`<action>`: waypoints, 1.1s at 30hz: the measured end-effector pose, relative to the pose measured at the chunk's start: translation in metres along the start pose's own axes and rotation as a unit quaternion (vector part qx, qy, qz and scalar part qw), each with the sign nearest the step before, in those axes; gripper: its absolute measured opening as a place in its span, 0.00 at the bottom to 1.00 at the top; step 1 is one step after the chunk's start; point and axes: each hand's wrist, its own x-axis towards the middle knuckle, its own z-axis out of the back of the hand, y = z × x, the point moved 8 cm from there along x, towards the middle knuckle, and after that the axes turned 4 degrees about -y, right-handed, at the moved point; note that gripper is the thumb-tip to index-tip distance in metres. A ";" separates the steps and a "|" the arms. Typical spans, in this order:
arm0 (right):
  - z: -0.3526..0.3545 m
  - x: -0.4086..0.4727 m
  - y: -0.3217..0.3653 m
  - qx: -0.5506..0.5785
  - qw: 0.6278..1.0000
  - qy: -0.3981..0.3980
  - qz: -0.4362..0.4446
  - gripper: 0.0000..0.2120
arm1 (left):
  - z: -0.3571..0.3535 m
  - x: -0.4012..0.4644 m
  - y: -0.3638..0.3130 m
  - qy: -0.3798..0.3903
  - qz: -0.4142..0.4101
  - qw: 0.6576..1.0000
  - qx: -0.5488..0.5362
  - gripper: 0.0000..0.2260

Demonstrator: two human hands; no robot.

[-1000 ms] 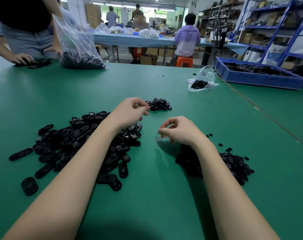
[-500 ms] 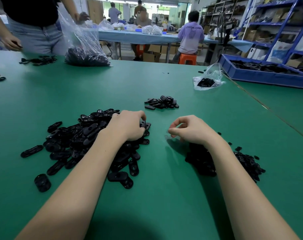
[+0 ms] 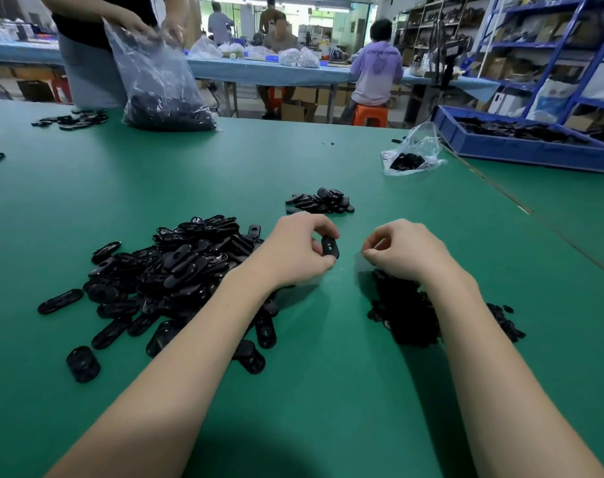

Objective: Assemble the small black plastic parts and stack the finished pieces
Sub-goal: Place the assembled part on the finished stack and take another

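Note:
My left hand [image 3: 295, 248] pinches one oval black plastic piece [image 3: 330, 247] upright above the green table [image 3: 224, 160]. A big heap of the same oval black parts [image 3: 169, 270] lies to its left. My right hand [image 3: 402, 248] hovers just right of the piece with thumb and forefinger pinched together; whether a small part sits between them is too small to tell. Under my right wrist lies a pile of small black parts [image 3: 407, 308]. A small stack of finished pieces [image 3: 319, 201] sits beyond both hands.
A clear bag with black parts [image 3: 411, 155] lies at the far right, beside a blue tray [image 3: 521, 146] of parts. Across the table a standing person holds a large plastic bag of parts [image 3: 162, 94]. Loose parts [image 3: 71, 119] lie at the far left.
My left hand has lifted off the big heap holding one oval piece and brought it toward my right hand. The person opposite now handles the large bag with both hands.

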 end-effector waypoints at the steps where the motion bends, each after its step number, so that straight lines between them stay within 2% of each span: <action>1: 0.004 0.000 -0.003 -0.006 1.000 -0.011 -0.010 0.05 | -0.003 -0.001 0.001 0.000 0.009 1.000 -0.021 0.12; 7: 0.003 -0.002 -0.017 -0.020 0.999 -0.007 -0.045 0.10 | -0.012 -0.004 0.010 0.002 0.058 0.991 -0.121 0.15; 14: -0.002 -0.001 -0.020 -0.020 0.997 -0.026 -0.068 0.05 | -0.021 -0.002 0.027 0.000 0.110 0.978 -0.176 0.15; 17: -0.003 -0.001 -0.018 -0.023 0.997 -0.022 -0.063 0.03 | -0.020 -0.001 0.030 -0.003 0.111 0.979 -0.171 0.15; 24: -0.005 -0.001 -0.015 -0.010 0.999 -0.002 -0.053 0.04 | -0.019 -0.001 0.031 -0.012 0.113 0.981 -0.155 0.15; 30: -0.007 -0.002 -0.011 -0.007 0.999 -0.025 -0.041 0.01 | -0.020 0.001 0.036 -0.030 0.122 0.976 -0.177 0.10; 33: -0.006 0.000 -0.008 0.005 0.999 -0.036 -0.027 0.04 | -0.020 0.000 0.038 -0.039 0.133 0.970 -0.201 0.11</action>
